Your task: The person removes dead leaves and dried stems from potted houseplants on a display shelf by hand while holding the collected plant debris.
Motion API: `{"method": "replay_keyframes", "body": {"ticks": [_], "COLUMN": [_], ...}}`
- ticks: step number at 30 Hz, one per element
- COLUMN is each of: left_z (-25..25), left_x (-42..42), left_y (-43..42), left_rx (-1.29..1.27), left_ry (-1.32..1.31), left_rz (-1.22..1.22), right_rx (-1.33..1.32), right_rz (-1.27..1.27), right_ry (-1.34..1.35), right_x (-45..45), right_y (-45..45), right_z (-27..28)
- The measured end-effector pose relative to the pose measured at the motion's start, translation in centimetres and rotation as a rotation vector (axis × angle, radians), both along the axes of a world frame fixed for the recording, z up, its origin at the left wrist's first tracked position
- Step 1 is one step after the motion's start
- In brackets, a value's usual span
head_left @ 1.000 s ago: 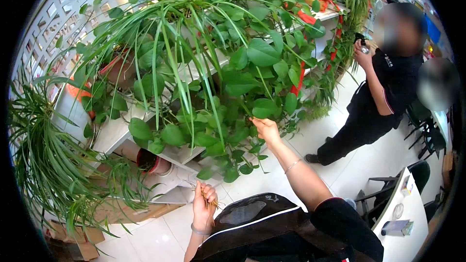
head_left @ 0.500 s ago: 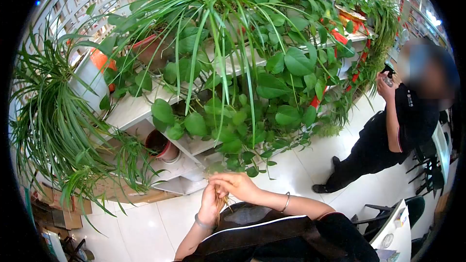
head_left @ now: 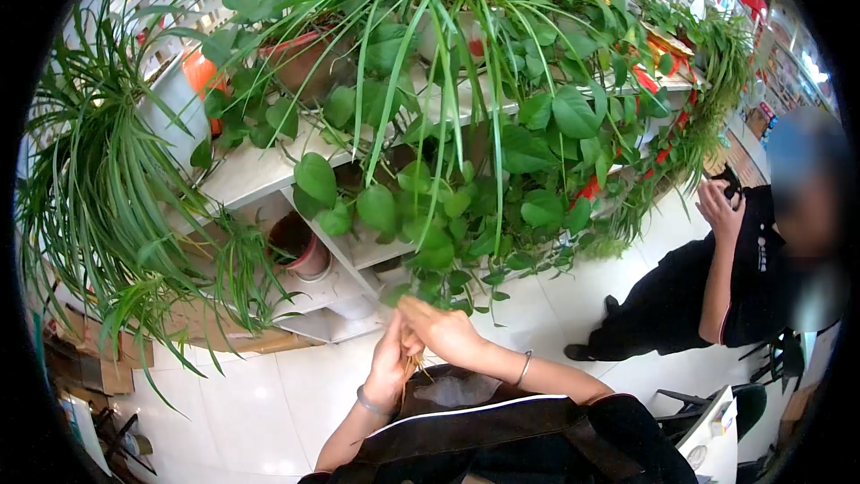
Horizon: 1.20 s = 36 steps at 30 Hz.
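Hands point(head_left: 439, 332) with yellowed strands point(head_left: 412, 366), beyond shelf edge point(head_left: 255, 195)

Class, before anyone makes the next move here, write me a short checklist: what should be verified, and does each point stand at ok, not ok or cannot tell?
1. Dry stalks held in the left hand: ok, ends stick out below the fingers.
2. Right hand free of other pieces: cannot tell, its fingers are blurred against the left hand.
3. Space between hands and trailing pothos: not ok, leaves hang right beside the fingertips.
4. Reddish flowerpot resting on the lower shelf: ok.
5. Co-worker away from both hands: ok, standing off to the right.
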<state>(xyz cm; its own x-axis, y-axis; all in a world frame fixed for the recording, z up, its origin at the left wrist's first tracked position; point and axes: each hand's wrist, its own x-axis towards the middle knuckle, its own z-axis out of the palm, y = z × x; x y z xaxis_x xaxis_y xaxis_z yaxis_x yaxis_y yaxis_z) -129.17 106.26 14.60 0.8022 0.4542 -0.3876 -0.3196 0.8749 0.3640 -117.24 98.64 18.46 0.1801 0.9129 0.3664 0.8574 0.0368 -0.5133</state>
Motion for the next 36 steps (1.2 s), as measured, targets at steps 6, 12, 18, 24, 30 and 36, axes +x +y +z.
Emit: {"method": "replay_keyframes", "body": {"ticks": [6,12,18,24,30,36], "left_z": [-0.9,-2.8,-1.4,-1.9,-2.6,-3.2], "left_x": [-0.5,-1.9,-3.4,-5.8,-9.2,-12.1], "left_y": [0.7,1.8,4.0,5.3,6.1,7.6], "left_rx": [0.05,0.06,-0.041,-0.168,-0.122,-0.175], "left_ry": [0.013,0.054,0.028,0.017,0.032,-0.011], "left_rz": [-0.04,0.065,0.192,0.259,0.251,0.244], "right_rx": [-0.008,0.071,0.057,-0.191,-0.708,-0.765], "right_rz": [-0.008,0.116,0.147,0.048,-0.189,-0.351], "right_ry": [0.096,0.11,0.371,0.043,-0.752,-0.481], "right_x": [-0.2,-1.1,-1.9,0.8,2.9,8.0], "right_y": [0.5,1.5,3.2,12.1,20.8,24.4], "right_z": [0.0,-0.7,-1.2,-5.5,-10.7,-18.8]}}
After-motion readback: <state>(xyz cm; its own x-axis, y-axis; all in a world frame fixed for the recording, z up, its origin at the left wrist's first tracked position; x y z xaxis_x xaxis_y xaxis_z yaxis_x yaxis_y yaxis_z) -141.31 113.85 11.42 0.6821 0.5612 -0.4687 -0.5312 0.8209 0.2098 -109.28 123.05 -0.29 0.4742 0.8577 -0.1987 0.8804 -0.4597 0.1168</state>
